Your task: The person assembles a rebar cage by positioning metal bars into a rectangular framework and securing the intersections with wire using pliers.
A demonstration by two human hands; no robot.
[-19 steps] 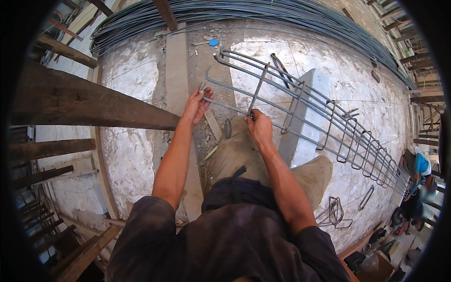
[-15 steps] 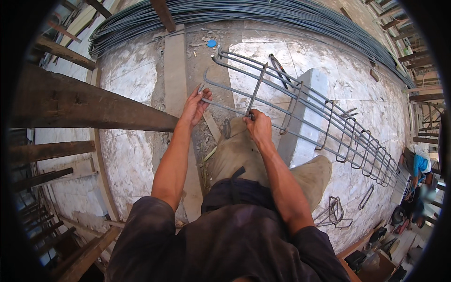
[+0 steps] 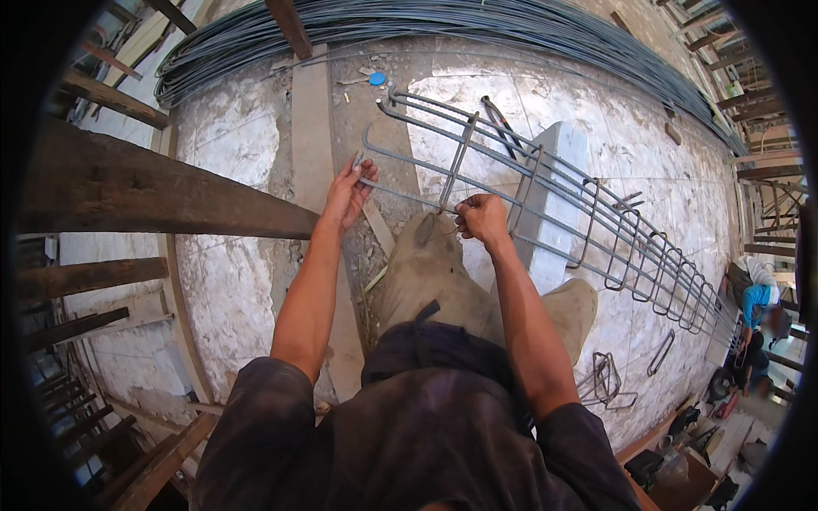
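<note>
A long rebar cage (image 3: 590, 226) slants across in front of me, its bars bound by several square stirrups. My left hand (image 3: 345, 196) is closed around the hooked end of the cage's nearest rebar (image 3: 399, 192). Where that bar meets the first stirrup (image 3: 461, 156), my right hand (image 3: 484, 216) is closed just to the right of the stirrup's lower corner. Something thin may be pinched there, but the fingers hide it. My bent knee (image 3: 426, 264) lies below the bar.
A pale block (image 3: 569, 143) sits under the cage. Behind it lies a dark long-handled tool (image 3: 501, 126). Bundled rebar (image 3: 409, 24) curves along the back. Wooden beams (image 3: 170, 183) stand at left. Loose stirrups (image 3: 605, 379) lie at right; farther off, another person (image 3: 757, 298) is near the cage's end.
My right hand has shifted a little to the right, off the stirrup's lower corner. The left hand keeps its hold on the rebar's hooked end.
</note>
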